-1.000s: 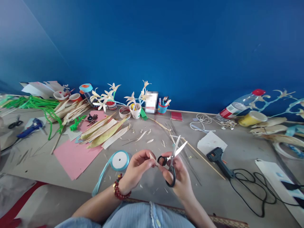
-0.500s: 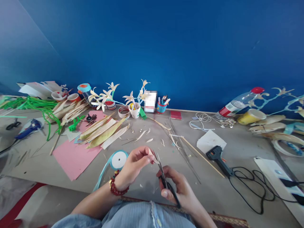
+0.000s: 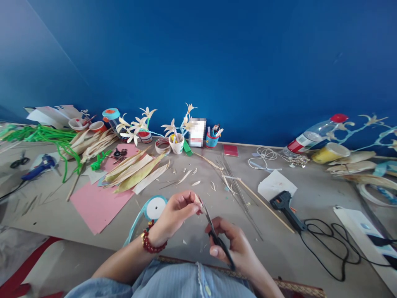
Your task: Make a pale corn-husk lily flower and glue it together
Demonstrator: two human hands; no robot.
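Observation:
Between the thumb and fingers of my left hand point(image 3: 180, 213) is pinched a small pale piece of corn husk point(image 3: 198, 201). My right hand point(image 3: 231, 244) grips black-handled scissors point(image 3: 221, 244), fingers around the handles. The blades point up and left and meet the piece's right edge; they look nearly closed. Behind my left hand lies a ribbon spool point(image 3: 155, 208) with light blue ribbon trailing from it. Small pale trimmings point(image 3: 196, 183) are scattered on the grey table beyond both hands.
Corn husks point(image 3: 133, 174) lie on pink paper point(image 3: 99, 209) at left, near a blue glue gun point(image 3: 43, 165). Thin wires point(image 3: 237, 194) and a stick point(image 3: 266, 205) lie right of centre. A black glue gun point(image 3: 287, 209), its cord and a power strip point(image 3: 362, 231) are at right.
The scissor blades have closed further at the husk piece's edge. Both hands stay in nearly the same place; the whole view has shifted very slightly.

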